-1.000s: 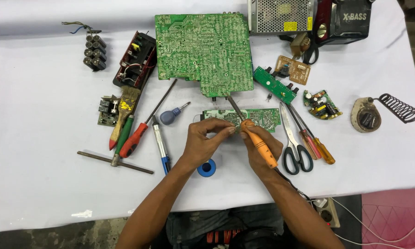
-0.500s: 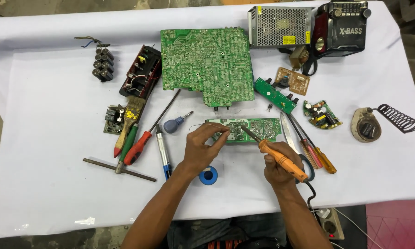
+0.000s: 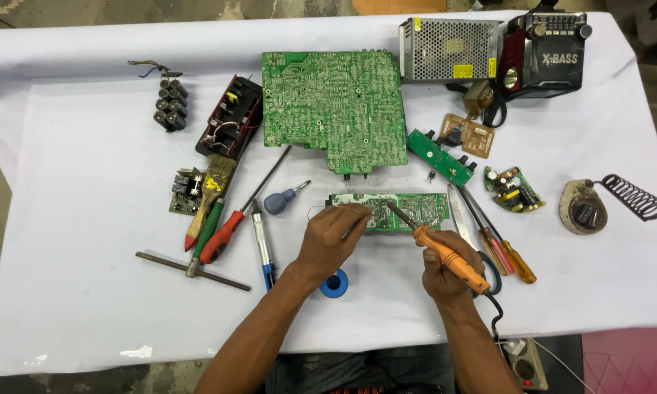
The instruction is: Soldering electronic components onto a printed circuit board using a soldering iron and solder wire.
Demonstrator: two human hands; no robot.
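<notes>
A small green circuit board [image 3: 416,209] lies flat on the white table [image 3: 88,306] in front of me. My right hand [image 3: 449,273] grips an orange-handled soldering iron [image 3: 449,257], its metal tip resting on the board's middle. My left hand [image 3: 332,237] pinches a thin solder wire [image 3: 321,209] that loops off the board's left end, fingertips touching the board's near edge. A blue solder spool [image 3: 336,284] sits just below my left wrist.
A large green circuit board [image 3: 332,109] lies behind. Screwdrivers [image 3: 230,228], a brush and a T-shaped metal tool [image 3: 193,261] lie left. Scissors and screwdrivers [image 3: 500,244] lie right, then a soldering stand [image 3: 598,204]. Metal power supply [image 3: 449,49] and radio [image 3: 547,52] stand far right.
The view has shifted, so everything sits lower in frame. My right hand has drawn back towards me with the iron's tip still on the small board. Left hand stays at the board.
</notes>
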